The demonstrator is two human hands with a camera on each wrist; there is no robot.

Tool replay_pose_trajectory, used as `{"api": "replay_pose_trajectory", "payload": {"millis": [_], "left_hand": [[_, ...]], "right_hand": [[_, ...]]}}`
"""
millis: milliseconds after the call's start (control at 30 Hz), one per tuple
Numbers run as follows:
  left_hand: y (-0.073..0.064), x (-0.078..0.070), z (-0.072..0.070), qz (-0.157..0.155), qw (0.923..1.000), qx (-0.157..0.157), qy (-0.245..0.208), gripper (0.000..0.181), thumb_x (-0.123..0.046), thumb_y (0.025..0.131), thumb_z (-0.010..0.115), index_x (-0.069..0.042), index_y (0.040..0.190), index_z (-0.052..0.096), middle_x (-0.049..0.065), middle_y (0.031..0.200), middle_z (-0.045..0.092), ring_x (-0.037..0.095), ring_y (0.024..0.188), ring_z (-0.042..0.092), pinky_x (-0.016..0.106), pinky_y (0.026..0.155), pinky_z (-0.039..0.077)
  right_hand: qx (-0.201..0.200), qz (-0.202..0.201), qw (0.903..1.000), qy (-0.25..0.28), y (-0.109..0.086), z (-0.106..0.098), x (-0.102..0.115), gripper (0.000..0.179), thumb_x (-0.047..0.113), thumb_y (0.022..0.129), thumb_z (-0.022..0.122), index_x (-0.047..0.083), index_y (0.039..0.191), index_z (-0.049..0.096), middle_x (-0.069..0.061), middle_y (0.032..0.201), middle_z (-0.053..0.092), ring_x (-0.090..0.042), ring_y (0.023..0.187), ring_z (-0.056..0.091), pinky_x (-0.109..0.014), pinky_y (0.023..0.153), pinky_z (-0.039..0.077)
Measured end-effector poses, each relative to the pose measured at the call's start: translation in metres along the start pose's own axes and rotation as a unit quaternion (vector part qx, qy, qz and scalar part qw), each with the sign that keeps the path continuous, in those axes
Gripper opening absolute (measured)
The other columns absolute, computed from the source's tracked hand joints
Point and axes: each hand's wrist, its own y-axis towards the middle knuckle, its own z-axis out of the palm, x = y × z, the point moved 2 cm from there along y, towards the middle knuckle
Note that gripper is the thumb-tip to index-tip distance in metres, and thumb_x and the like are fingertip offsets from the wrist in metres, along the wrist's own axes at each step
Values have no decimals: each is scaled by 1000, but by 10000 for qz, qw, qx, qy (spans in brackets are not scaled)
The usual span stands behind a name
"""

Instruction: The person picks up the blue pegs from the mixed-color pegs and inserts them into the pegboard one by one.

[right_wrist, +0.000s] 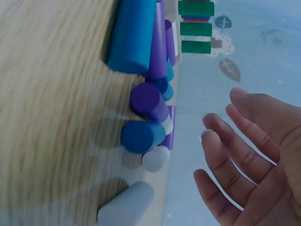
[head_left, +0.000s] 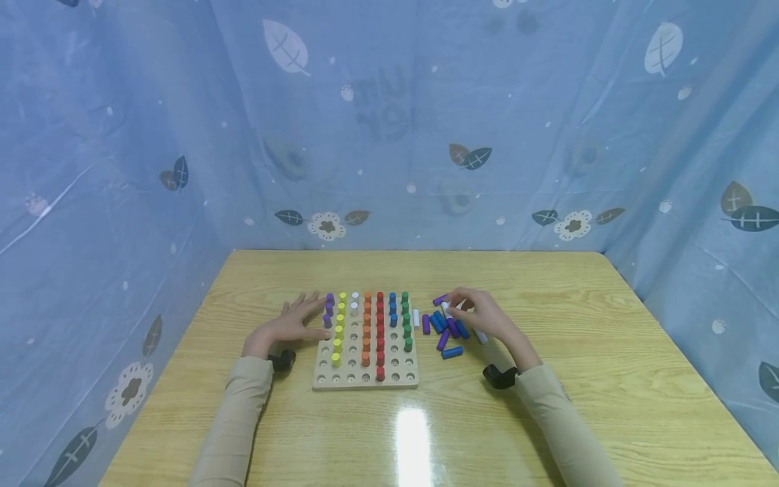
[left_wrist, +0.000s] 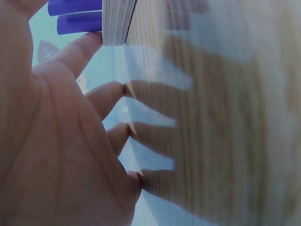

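the left hand (head_left: 292, 321) is spread at the left edge of the pegboard (head_left: 359, 386), a fingertip seemingly at its side, gripping nothing; a light touch there should steady the board, with the thumb best kept off the purple pegs (head_left: 326, 321). rightward run columns of yellow pegs (head_left: 340, 320), white pegs (head_left: 355, 309), orange pegs (head_left: 366, 331), red pegs (head_left: 380, 331), blue pegs (head_left: 393, 309) and green pegs (head_left: 407, 331); the white and blue columns have pegs only at the far end, with bare holes nearer. right of the board, loose white, blue and purple pegs lie on the table (head_left: 341, 433), some heaped together. over their right side hangs the right hand (head_left: 483, 314), fingers loosely bent, grasping nothing. for a clean pick-up, pinch one peg across its middle, perhaps an outlying one like the near loose blue peg (head_left: 452, 352), so that its neighbours do not roll
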Motion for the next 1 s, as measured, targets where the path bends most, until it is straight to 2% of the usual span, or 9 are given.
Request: {"api": "replay_pose_trajectory", "payload": {"millis": [367,567,800,1000], "left_hand": [[1,3,0,-4,10000,9,8,93,-54,79,64,-13,149,19,19,155,4,42,140,-9,62,107,-14],[1,3,1,-39,10000,6,9,94,-55,78,65,-13,149,19,19,155,4,42,140,-9,62,107,-14],[1,3,1,-83,9999,48,-32,94,-55,78,65,-14,149,19,18,155,3,40,140,-9,61,108,-15],[0,3,1,-59,9999,56,-63,92,-52,79,65,-13,149,19,19,155,3,40,140,-9,61,107,-15]], "right_hand": [[47,-76,9999,-114,-10,-6,-6,23,15,87,65,4,108,65,-5,92,66,-14,77,61,-28,67,51],[260,1,9995,-182,-16,-6,-10,24,15,85,68,7,107,65,-5,97,66,-15,78,60,-26,65,50],[528,-211,9982,-203,-22,-6,-17,31,16,81,72,3,109,65,-9,101,66,-17,82,61,-26,68,51],[804,-95,9967,-14,-26,-7,-21,37,17,80,73,1,112,62,-10,103,65,-22,86,61,-35,75,53]]}}
